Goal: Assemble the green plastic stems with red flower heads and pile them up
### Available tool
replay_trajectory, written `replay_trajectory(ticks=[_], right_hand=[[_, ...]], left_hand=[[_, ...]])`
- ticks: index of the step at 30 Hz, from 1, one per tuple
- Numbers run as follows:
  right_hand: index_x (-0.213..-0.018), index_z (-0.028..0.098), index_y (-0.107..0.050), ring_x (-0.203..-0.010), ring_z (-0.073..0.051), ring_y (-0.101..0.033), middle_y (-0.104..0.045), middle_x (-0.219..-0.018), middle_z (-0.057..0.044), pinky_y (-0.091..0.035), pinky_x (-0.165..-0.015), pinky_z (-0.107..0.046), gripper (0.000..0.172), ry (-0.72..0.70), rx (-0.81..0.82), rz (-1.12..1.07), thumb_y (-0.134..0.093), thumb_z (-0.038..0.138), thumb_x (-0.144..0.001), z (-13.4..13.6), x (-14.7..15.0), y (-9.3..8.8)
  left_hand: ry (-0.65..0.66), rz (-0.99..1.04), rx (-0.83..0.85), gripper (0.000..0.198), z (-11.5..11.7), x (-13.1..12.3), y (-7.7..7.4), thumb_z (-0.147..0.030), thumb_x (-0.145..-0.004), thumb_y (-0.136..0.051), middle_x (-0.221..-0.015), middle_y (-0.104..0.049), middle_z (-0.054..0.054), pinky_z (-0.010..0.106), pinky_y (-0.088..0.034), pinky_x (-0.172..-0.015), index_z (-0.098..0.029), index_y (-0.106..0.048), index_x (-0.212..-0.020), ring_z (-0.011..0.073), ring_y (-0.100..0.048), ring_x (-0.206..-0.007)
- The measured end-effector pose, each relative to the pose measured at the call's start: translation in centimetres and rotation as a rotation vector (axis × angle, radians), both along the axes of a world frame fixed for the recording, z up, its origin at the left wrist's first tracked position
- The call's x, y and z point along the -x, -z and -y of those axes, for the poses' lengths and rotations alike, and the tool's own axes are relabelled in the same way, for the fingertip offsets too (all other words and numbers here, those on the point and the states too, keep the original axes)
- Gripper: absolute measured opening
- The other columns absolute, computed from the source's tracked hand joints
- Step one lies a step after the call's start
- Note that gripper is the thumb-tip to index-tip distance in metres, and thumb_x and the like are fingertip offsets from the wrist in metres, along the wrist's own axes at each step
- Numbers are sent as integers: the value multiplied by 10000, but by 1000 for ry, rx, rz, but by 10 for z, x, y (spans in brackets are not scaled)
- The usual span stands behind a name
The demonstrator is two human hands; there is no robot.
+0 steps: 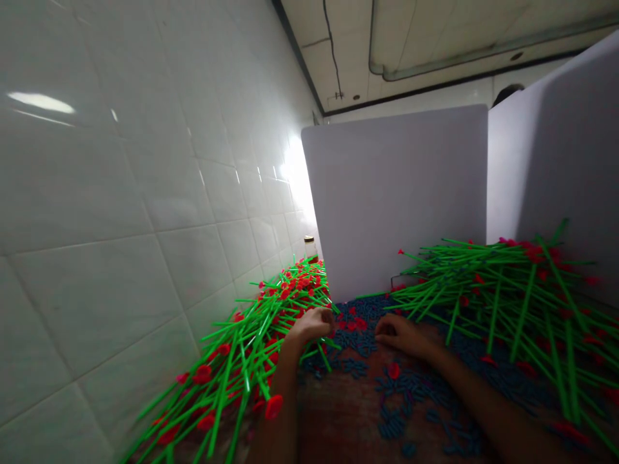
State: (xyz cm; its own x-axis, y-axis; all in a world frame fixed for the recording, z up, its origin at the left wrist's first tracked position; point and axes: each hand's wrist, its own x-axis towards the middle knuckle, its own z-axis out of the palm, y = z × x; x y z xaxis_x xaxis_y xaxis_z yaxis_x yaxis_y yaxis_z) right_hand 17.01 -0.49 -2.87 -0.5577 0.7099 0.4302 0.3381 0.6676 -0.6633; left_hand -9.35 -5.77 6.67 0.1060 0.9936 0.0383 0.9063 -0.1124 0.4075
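My left hand (314,324) is closed, fingers curled inward, at the edge of a heap of green sticks with red flower-shaped heads (251,348). What its fingers hold, if anything, is hidden. Across a short gap my right hand (400,334) has its thumb and fingertips pinched together; anything between them is too small to make out. Many small dark blue pieces (355,343) lie spread between and below the hands. Loose red heads (358,324) rest among them, and one red head (393,370) sits nearer to me.
Another heap of green sticks (483,277) covers the right side. White panels (401,200) stand behind the brown table (333,412), and a tiled wall (111,277) runs along the left. A lidded jar (310,248) stands behind the left heap. The top of a head shows over the right panel.
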Motion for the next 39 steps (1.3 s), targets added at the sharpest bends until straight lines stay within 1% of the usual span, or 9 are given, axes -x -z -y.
replay_trajectory(ticks=[6, 10, 13, 16, 20, 25, 30, 36, 39], right_hand=[[-804, 154, -652, -684, -147, -536, -600, -786, -39, -387, -592, -236, 201, -15, -19, -7, -622, 350, -774, 0, -3, 1], [-792, 162, -662, -658, -150, -538, -614, -748, -34, -379, -577, -237, 211, -32, -3, -39, -627, 369, -769, 3, -4, -2], [-779, 161, -664, -639, -143, -536, -618, -727, -31, -377, -565, -232, 203, -39, 13, -62, -636, 361, -761, 5, -4, -5], [-763, 158, -669, -630, -142, -541, -625, -719, -34, -374, -555, -228, 190, -33, 10, -72, -645, 347, -752, 7, -4, -6], [-750, 157, -677, -619, -150, -558, -639, -685, -34, -372, -537, -227, 243, -20, 21, -111, -634, 396, -765, 10, -1, -11], [-718, 141, -694, -635, -162, -590, -665, -679, -39, -426, -590, -248, 332, -32, 138, -339, -659, 472, -727, 8, 1, -21], [-751, 144, -703, -651, -158, -606, -679, -703, -33, -465, -638, -263, 338, -24, 250, -528, -719, 467, -653, 3, -2, -27], [-752, 157, -689, -678, -173, -648, -691, -732, -26, -516, -711, -319, 340, -69, 445, -805, -815, 383, -531, 8, -2, -33], [-739, 162, -680, -688, -179, -657, -688, -733, -23, -527, -727, -336, 339, -87, 481, -879, -829, 367, -514, 9, -2, -36]], left_hand=[[203, 53, 256, 298, 8, 0, -11, -159, -522, -572, -729, -666, -1, 197, -410, -588, -160, -708, -787, 137, -549, -685], [248, 6, 294, 232, 11, 5, -13, -247, -550, -677, -717, -682, -3, 206, -410, -599, -178, -735, -763, 133, -544, -665], [280, 47, 305, 275, 14, 11, -14, -353, -608, -685, -745, -694, 13, 207, -422, -611, -164, -744, -798, 140, -557, -684], [301, 126, 177, 365, 14, 10, -17, -451, -692, -641, -755, -693, 32, 212, -430, -635, -126, -736, -828, 138, -556, -685], [293, 166, -173, 459, 5, -6, -17, -527, -812, -500, -719, -663, 19, 215, -426, -659, -121, -715, -820, 129, -535, -690], [272, 123, -410, 355, -11, -31, -2, -420, -857, -492, -885, -692, 51, 240, -435, -778, -147, -702, -941, 156, -577, -815], [308, 94, -517, 320, -13, -45, 10, -315, -906, -422, -955, -673, 71, 266, -427, -844, -182, -661, -1070, 162, -583, -889], [267, -63, -540, 317, -1, -66, 7, -347, -917, -412, -977, -651, 62, 271, -396, -826, -215, -646, -1084, 168, -568, -907], [311, -127, -536, 305, 1, -79, 9, -351, -922, -406, -988, -655, 55, 297, -358, -874, -224, -647, -1060, 176, -559, -946]])
